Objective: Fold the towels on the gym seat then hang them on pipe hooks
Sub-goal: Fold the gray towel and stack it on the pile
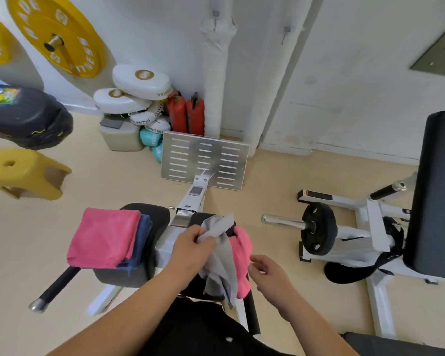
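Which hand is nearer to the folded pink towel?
Left. The left hand, holding the grey towel, is just right of the folded pink towel; the right hand hangs farther right.

Yellow stool [21,169], red extinguishers [177,116]

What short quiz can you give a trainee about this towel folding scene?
1. True or false: the left hand grips the grey towel.
2. Choose one: what lies directly under the folded pink towel? A) a dark blue towel B) a green mat C) a white towel
3. Fill the gap: the right hand holds ____.

Key: 1 true; 2 A; 3 nothing.
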A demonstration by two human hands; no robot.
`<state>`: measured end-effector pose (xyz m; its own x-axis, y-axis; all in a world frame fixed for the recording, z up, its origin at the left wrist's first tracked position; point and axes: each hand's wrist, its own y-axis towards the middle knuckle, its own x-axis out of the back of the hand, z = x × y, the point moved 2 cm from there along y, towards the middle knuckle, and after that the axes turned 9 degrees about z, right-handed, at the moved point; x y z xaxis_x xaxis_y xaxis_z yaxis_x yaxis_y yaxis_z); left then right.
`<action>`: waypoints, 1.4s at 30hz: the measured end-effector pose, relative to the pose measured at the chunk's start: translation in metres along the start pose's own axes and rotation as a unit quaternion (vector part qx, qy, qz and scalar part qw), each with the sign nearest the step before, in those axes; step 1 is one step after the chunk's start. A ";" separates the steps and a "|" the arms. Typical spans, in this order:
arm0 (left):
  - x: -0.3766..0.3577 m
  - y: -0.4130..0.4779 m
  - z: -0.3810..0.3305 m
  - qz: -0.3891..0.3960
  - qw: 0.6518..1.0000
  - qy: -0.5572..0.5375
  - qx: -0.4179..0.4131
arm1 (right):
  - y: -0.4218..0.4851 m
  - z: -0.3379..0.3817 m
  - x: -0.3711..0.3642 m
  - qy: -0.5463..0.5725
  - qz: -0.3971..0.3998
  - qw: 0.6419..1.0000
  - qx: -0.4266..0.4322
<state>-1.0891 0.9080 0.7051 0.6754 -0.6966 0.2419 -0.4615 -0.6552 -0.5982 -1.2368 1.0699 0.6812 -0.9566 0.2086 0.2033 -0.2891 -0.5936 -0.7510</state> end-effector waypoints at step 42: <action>0.037 -0.077 -0.130 -0.070 0.970 -0.077 -0.220 | -0.120 0.127 0.095 0.310 -0.234 0.889 0.241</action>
<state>-1.1038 0.8948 0.8596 0.8111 -0.5624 0.1606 -0.5372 -0.8249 -0.1760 -1.2975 1.0620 0.8703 -0.5663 0.8208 -0.0751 -0.7756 -0.5615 -0.2883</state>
